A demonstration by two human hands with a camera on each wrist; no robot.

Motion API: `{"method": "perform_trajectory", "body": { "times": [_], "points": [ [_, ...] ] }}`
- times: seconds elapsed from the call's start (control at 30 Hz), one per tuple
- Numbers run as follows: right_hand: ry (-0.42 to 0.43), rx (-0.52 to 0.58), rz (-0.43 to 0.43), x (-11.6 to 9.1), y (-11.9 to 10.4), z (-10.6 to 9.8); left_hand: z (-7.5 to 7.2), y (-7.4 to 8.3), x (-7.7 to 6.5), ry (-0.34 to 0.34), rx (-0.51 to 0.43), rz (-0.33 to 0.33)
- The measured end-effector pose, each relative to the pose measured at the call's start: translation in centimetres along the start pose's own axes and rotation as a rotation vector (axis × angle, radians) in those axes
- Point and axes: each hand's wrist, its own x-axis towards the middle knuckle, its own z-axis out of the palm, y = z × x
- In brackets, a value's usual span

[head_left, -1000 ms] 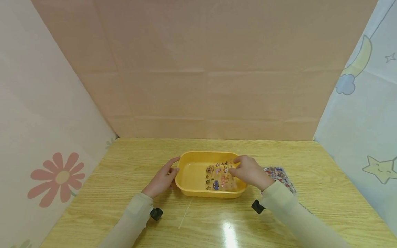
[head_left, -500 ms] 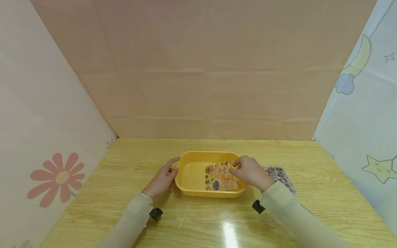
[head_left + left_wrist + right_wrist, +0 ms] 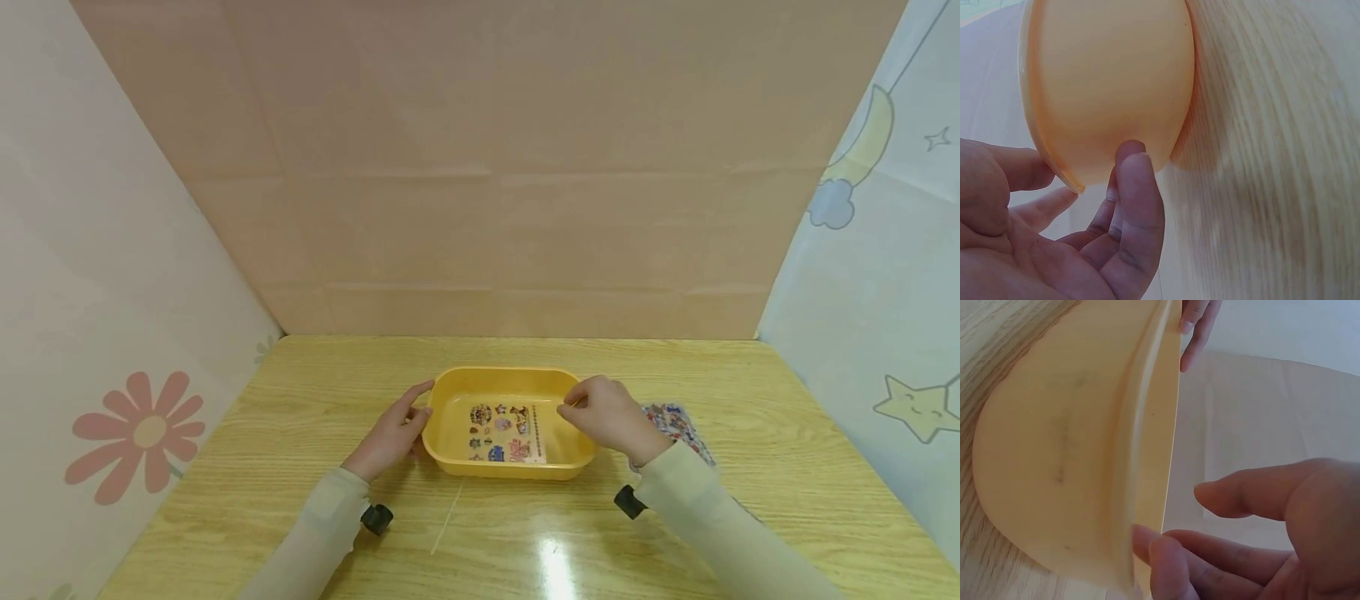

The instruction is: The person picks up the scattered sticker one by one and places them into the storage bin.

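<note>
A yellow plastic basin (image 3: 512,471) sits on the table in the head view. Inside it, toward the middle, a clear sticker sheet (image 3: 504,432) with small colourful pictures lies flat. My left hand (image 3: 390,433) holds the basin's left end; in the left wrist view its thumb and a finger are at the rim while other fingers press the outer wall. At the right end is my right hand (image 3: 606,417). Its fingers (image 3: 1169,565) touch the rim in the right wrist view, with the thumb held apart and nothing between them.
Partly behind the right wrist lies a patterned bag or packet (image 3: 678,429) with red, blue and white bits. A thin pale strip or mark (image 3: 447,521) is on the wooden table (image 3: 322,367) before the basin. Papered walls enclose the back and sides.
The sticker sheet has slid left inside the basin and now lies clear of the right hand, which has let go of it and stays at the right rim. The left hand has not moved.
</note>
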Motion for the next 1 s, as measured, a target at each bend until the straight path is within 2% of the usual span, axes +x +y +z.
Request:
{"method": "perform_trajectory", "body": {
  "times": [0.27,0.47,0.7,1.0],
  "points": [
    [0.093,0.058,-0.028,-0.2,1.6,-0.7,0.0,-0.1,0.0,0.001,-0.005,0.001],
    [0.142,0.083,-0.006,-1.1,3.7,-1.8,0.0,-0.3,0.1,0.001,0.013,-0.001],
    [0.153,0.071,0.096,-2.4,6.4,-2.9,0.0,-0.4,0.2,0.010,0.024,-0.016],
    [0.136,-0.038,0.196,-3.7,9.5,-3.9,0.0,-0.4,0.2,0.010,0.019,-0.015]
  ]
}}
